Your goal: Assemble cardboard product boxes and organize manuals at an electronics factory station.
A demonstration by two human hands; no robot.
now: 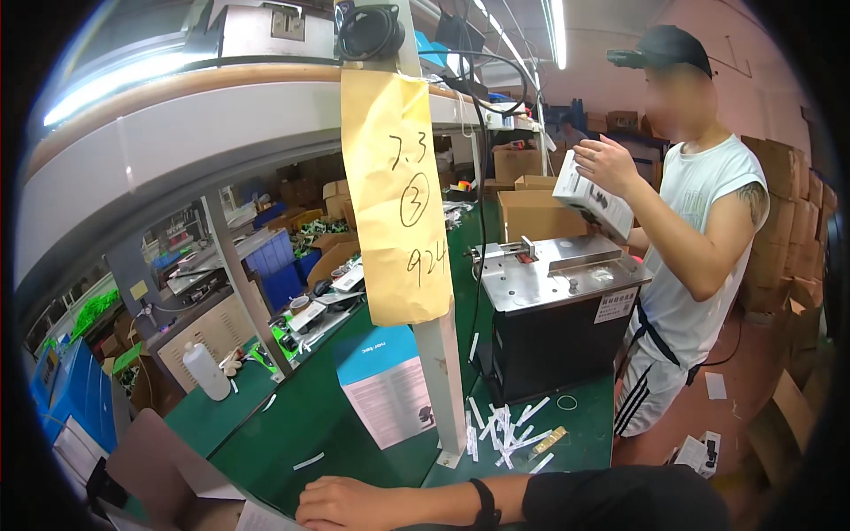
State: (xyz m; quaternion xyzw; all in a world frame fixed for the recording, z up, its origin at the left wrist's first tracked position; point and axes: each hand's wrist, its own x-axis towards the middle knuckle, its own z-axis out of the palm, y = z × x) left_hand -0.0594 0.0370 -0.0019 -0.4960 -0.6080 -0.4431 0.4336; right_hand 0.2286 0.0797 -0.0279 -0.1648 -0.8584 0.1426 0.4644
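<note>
- At the bottom edge of the view, the right hand lies knuckles-up on the green bench, with the fingers curled loosely under. Whether they are pinching anything I cannot tell, as the palm side is hidden.
- A dark wristband sits on that wrist, and a black sleeve runs off to the right. The left hand is nowhere in view.
- Just left of the knuckles lies the corner of a white sheet, touching or nearly touching the hand. Beyond it stands a brown cardboard flap, tilted up and open.
- Up the bench, a blue-and-white leaflet lies flat and untouched, apart from the hand.
- To the right of the white post, white paper strips lie scattered at the foot of the black machine with its steel top. That looks to me like leftovers from work already done.
- A yellow paper note hangs down the post.
- Judging from this, the box at the flap is not yet closed, and the sheet and the leaflet are not yet inside anything.
- At the far left, a white bottle stands upright near the bench divider.
- At the right, a co-worker in a white sleeveless top holds a white carton up in both hands above the machine. Brown boxes are stacked behind.
</note>
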